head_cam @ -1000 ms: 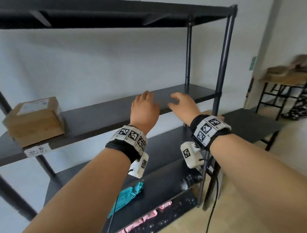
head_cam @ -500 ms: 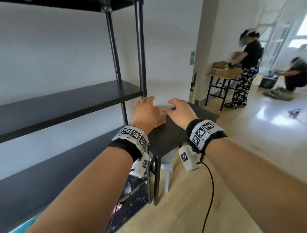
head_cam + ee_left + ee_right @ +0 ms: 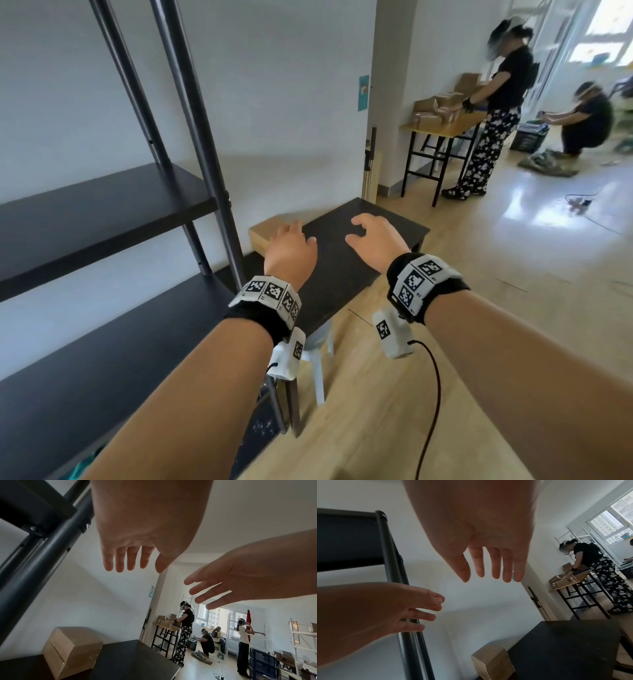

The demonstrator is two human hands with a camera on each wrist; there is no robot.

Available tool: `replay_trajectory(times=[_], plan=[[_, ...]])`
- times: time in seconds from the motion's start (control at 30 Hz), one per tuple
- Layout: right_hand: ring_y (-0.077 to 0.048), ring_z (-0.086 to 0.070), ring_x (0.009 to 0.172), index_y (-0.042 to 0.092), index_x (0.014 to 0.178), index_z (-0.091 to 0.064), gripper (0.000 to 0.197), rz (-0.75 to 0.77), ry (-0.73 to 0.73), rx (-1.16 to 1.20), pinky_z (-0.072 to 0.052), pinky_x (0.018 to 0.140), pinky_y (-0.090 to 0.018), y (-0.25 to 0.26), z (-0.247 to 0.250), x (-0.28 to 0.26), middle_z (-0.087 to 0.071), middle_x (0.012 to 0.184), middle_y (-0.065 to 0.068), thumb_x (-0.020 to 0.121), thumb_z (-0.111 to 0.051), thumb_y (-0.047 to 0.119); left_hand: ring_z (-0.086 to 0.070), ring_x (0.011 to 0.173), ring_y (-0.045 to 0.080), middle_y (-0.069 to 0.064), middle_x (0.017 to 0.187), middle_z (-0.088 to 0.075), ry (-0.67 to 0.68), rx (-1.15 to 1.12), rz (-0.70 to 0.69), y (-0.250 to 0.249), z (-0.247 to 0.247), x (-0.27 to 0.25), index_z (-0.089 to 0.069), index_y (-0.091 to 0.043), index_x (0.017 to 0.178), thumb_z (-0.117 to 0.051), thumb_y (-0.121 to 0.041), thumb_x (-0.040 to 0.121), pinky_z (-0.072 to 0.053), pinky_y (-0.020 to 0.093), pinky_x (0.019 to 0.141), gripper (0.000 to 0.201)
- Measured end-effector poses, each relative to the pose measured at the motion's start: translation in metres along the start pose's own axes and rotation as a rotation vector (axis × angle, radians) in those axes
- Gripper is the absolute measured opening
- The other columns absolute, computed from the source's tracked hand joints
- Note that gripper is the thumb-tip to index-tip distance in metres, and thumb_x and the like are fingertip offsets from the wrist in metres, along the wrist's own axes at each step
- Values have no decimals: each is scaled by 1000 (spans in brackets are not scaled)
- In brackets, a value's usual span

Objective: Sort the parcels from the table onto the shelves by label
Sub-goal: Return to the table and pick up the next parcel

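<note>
Both hands were stretched forward over the low black table [image 3: 373, 246] at the centre of the head view, and neither had hold of anything. The left hand [image 3: 290, 254] hung palm down with its fingers straight and close together, its fingertips in line with the near edge of a brown cardboard parcel [image 3: 265, 231] — whether they touched it could not be told from above, though the left wrist view showed the fingers [image 3: 120, 559] in the air well above the parcel [image 3: 72, 649]. The right hand [image 3: 373, 241] was spread loosely, fingers apart and relaxed, over the bare middle of the tabletop. The parcel, closed and sealed, stood at the left end of the table against the white wall, just right of the shelf post. The black shelves [image 3: 102, 212] filled the left of the frame; the boards in view carried nothing that could be made out, apart from a scrap of teal at the bottom left corner. In the upper right a person in black top and patterned trousers [image 3: 496, 113] stood at a wooden table [image 3: 442, 128] with several cardboard boxes [image 3: 435, 109] on it — contents not visible — and another person [image 3: 587, 120] crouched on the floor beyond.
</note>
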State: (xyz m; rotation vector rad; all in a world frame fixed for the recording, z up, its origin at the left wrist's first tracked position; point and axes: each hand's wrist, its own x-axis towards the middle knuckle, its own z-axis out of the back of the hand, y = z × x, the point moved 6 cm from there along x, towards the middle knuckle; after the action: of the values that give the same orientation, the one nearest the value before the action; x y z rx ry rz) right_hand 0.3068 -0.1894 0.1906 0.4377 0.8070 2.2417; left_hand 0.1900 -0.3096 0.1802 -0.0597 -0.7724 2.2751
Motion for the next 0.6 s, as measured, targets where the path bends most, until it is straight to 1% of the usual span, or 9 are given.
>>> replay_trajectory(times=[0.1, 0.17, 0.23, 0.27, 0.37, 0.43, 0.47, 0.6], plan=[[-28, -55, 122, 17, 142, -48, 47, -17, 33, -14, -46, 98, -36, -5, -12, 42, -47, 144, -12, 97, -55, 27, -44, 138, 37, 18, 151, -45, 37, 91, 8, 11, -19, 43, -45, -11, 148, -46, -20, 103, -37, 44, 112, 47], [-27, -55, 122, 18, 143, -47, 47, -26, 54, -18, -46, 97, -35, -8, -20, 67, -47, 144, -12, 97, -55, 28, -43, 137, 38, 18, 153, -40, 92, 156, 71, 24, -33, 69, -50, -8, 145, -43, -14, 104, -38, 44, 112, 43], [-27, -55, 123, 18, 143, -47, 48, -33, 68, -19, -46, 96, -35, -13, -27, 91, -47, 145, -12, 97, -54, 27, -42, 137, 38, 18, 154, -36, 107, 163, 112, 33, -40, 91, -53, -6, 143, -40, -10, 104, -38, 43, 111, 41], [-27, -55, 123, 17, 144, -46, 48, -39, 74, -17, -46, 97, -35, -16, -30, 103, -46, 145, -12, 97, -54, 27, -42, 136, 38, 18, 154, -35, 108, 161, 129, 40, -44, 101, -52, -5, 143, -40, -10, 104, -40, 43, 109, 41], [-28, -54, 125, 17, 145, -45, 49, -58, 108, -13, -45, 96, -34, -24, -43, 134, -47, 145, -12, 97, -54, 26, -44, 136, 39, 22, 153, -37, 109, 197, 107, 48, -53, 122, -51, -2, 143, -45, -13, 104, -42, 44, 108, 42], [-28, -55, 124, 16, 145, -45, 49, -60, 132, -19, -45, 96, -35, -28, -53, 154, -48, 145, -13, 97, -54, 26, -46, 136, 40, 23, 150, -44, 93, 117, 188, 56, -54, 133, -48, -1, 144, -46, -17, 103, -40, 45, 109, 44], [-28, -55, 124, 16, 144, -45, 49, -57, 144, -22, -46, 95, -35, -31, -59, 165, -48, 144, -13, 97, -55, 26, -47, 135, 40, 22, 148, -47, 61, 72, 215, 62, -56, 141, -46, -2, 145, -46, -19, 103, -39, 46, 110, 46], [-28, -55, 124, 16, 145, -45, 51, -30, 225, -43, -46, 95, -35, -38, -87, 211, -48, 145, -13, 97, -55, 27, -48, 135, 36, 17, 150, -46, 72, -19, 378, 89, -78, 173, -38, -10, 151, -42, -21, 102, -43, 48, 109, 51]])
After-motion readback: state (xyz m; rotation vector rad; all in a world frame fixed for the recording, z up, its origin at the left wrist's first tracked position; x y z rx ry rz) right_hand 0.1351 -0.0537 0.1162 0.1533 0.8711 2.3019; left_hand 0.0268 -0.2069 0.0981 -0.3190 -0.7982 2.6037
